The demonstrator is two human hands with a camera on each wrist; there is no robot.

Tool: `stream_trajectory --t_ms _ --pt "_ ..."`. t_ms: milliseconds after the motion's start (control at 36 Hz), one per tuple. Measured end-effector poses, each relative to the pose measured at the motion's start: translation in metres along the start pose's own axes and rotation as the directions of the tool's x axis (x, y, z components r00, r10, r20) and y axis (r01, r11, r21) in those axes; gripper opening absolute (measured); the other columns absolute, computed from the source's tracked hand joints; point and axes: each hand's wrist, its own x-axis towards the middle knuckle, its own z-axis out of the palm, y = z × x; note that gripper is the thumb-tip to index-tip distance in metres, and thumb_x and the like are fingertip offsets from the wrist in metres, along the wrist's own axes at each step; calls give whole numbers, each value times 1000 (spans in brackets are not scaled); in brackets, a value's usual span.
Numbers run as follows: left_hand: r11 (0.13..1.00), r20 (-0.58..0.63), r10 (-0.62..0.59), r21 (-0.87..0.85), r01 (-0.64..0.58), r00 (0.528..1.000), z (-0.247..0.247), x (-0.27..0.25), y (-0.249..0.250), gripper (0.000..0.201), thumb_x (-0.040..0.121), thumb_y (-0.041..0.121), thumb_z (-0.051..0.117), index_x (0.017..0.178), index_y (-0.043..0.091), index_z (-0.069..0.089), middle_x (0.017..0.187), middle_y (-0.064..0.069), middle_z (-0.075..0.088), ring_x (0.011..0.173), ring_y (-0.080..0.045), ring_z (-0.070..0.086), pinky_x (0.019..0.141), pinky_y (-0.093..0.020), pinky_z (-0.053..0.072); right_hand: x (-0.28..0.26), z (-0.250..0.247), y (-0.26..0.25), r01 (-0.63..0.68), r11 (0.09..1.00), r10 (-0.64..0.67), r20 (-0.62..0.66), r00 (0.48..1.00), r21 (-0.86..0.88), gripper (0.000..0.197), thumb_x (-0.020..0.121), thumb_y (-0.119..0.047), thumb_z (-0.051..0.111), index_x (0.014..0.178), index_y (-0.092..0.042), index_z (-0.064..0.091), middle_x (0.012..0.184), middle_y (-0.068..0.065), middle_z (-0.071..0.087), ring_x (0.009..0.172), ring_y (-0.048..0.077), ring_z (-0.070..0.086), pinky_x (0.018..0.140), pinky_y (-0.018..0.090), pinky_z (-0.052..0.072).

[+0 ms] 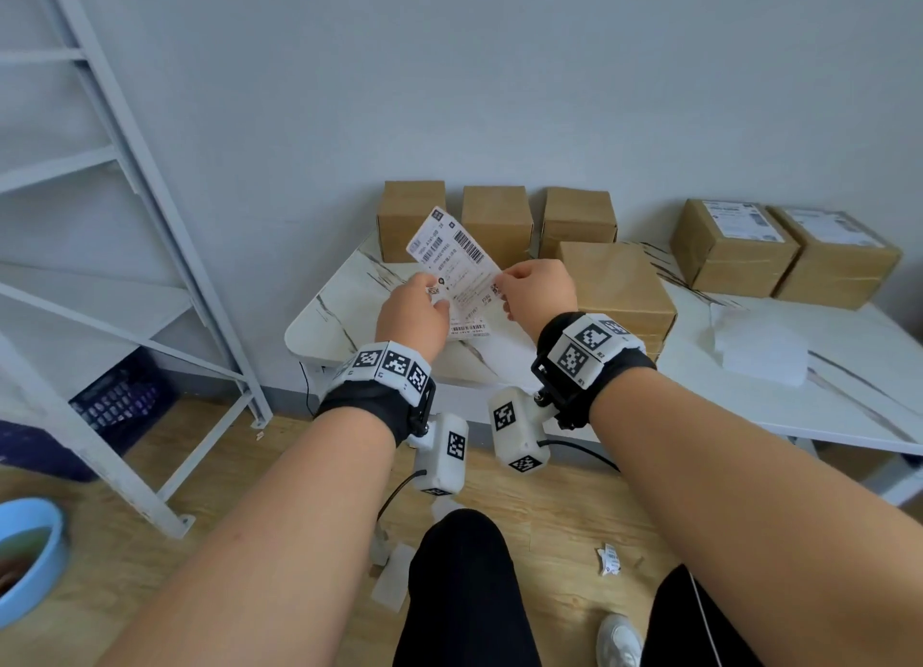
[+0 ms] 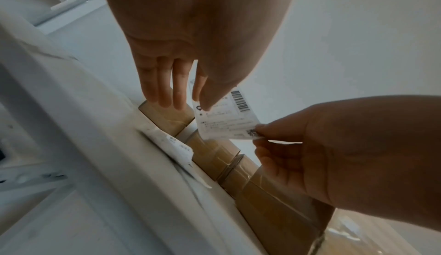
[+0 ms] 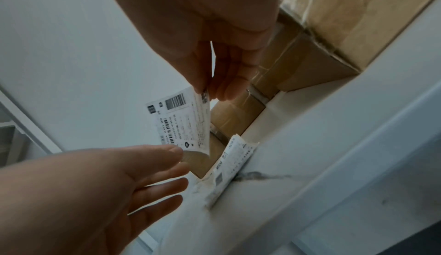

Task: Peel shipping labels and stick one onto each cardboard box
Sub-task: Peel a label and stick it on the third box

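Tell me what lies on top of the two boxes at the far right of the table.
Each of the two boxes carries a white printed label on top. Their print is too small to read.

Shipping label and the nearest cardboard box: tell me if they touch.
Apart. In the head view both hands hold the shipping label up in the air, left of the nearest cardboard box; the left wrist view shows it raised clear.

Six cardboard boxes point(image 1: 617, 281), two labelled; one held label point(image 1: 452, 256); two hands point(image 1: 412, 311)
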Motion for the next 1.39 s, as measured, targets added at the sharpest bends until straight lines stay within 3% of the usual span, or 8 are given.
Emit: stream_trajectory --t_ms 167,306,444,778,972,1055,1222,1389 --pt "987 -36 84 -133 -89 996 2 -10 30 42 98 25 45 139 28 44 118 -2 65 95 -21 64 83 -36 54 -9 -26 -10 -15 972 20 -18 1000 235 19 93 -10 57 77 -6 67 66 6 64 55 16 59 63 32 60" --pt "967 -166 147 -183 -177 975 5 -17 62 35 96 21 50 130 24 56 115 -3 67 95 -20 64 81 -31 52 -20 -59 -13 20 953 -1 -64 998 301 17 93 -11 57 83 -1 66 65 6 62 50 15 56 51 25 55" --pt "950 -197 204 -197 -243 959 16 -23 91 32 94 15 52 125 18 60 116 -5 65 101 -20 62 85 -28 50 -26 -96 -4 2 952 26 -90 996 306 15 92 -13 59 79 -6 64 64 4 62 51 16 56 59 32 56" --pt "933 -87 349 -54 -355 933 65 -42 133 27 94 16 51 118 13 64 117 -8 57 105 -24 57 92 -31 45 -41 -154 36 -165 928 199 -71 977 335 16 87 -5 62 71 -3 62 59 8 57 46 19 53 47 28 49" --pt "885 -67 459 120 -449 886 83 -49 140 24 91 18 54 112 13 66 125 -5 54 119 -26 42 101 -33 36 -41 -158 60 -229 891 273 -59 960 392 11 86 -5 65 76 1 63 59 10 57 46 20 55 41 23 47" --pt "840 -66 530 179 -513 845 84 -50 146 22 90 15 56 109 13 67 126 -1 56 120 -24 42 100 -33 36 -39 -160 65 -249 877 291 -43 956 412 11 86 -5 65 76 0 62 59 10 57 46 21 55 42 24 47" --pt "842 96 524 86 -532 846 89 -52 151 27 94 9 48 108 14 70 123 -3 62 117 -20 53 94 -27 41 -36 -158 69 -280 860 315 -11 949 426 16 87 -6 67 73 -2 60 61 11 58 48 22 56 45 27 49" --pt "822 74 551 128 -555 832 93 -49 145 26 94 15 49 105 19 72 116 3 66 106 -17 59 83 -28 47 -38 -158 74 -309 833 338 19 941 460 14 88 -3 64 74 -1 59 64 13 58 52 24 57 49 29 50"
